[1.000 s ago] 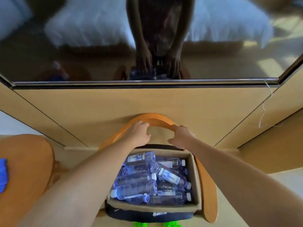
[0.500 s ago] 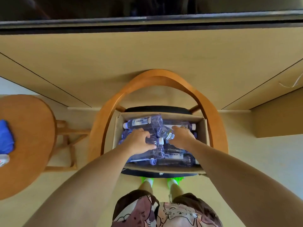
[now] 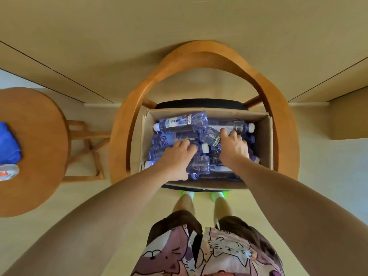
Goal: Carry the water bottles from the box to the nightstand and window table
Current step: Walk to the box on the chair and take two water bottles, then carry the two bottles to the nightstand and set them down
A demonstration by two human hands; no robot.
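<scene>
We see the open brown cardboard box (image 3: 265, 144) on the dark seat of a curved wooden armchair (image 3: 278, 108), whose arms ring it closely on both sides. The clear plastic water bottles (image 3: 181, 121) lie heaped inside. Since half a second ago both hands have pressed deeper. Our left hand (image 3: 176, 160) curls over one bottle, our right hand (image 3: 234, 146) over another; firm grasp: cannot tell. A round wooden side table (image 3: 39, 140) stands left, apart.
</scene>
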